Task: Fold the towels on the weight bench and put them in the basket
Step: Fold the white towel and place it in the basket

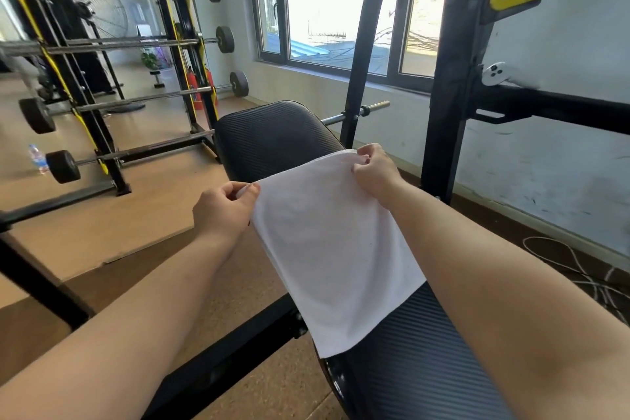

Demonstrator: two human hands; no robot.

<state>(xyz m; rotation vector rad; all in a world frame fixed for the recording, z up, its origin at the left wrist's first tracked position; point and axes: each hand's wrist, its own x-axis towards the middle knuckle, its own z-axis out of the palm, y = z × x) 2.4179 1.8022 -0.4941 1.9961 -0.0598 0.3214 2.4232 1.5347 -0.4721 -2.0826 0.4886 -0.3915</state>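
Towel [335, 249] is hanging white and flat between a person's two hands above the weight bench [409, 348], its lower edge seeming to be lying on the black ribbed pad. The left hand [223, 211] is pinching one upper corner between thumb and curled fingers. The right hand [375, 169] is gripping the other corner the same way, higher and farther along the bench. Only this one towel is showing, and the basket is not appearing anywhere in view.

Risk is sitting chiefly in those two small pinches. Each is holding only a little cloth, so a quick pull to stretch or flip the towel is likely to be tugging a corner free and leaving one side dropping. The near lower corner is overhanging the bench's left side, and slack let out there is likely to be sending it sliding toward the floor [259, 385]. With the hands at unequal heights, the next fold is in danger of coming out skewed, edges not meeting. The right hand is also working near the black rack upright [443, 119], where a wide swing could be catching the cloth.
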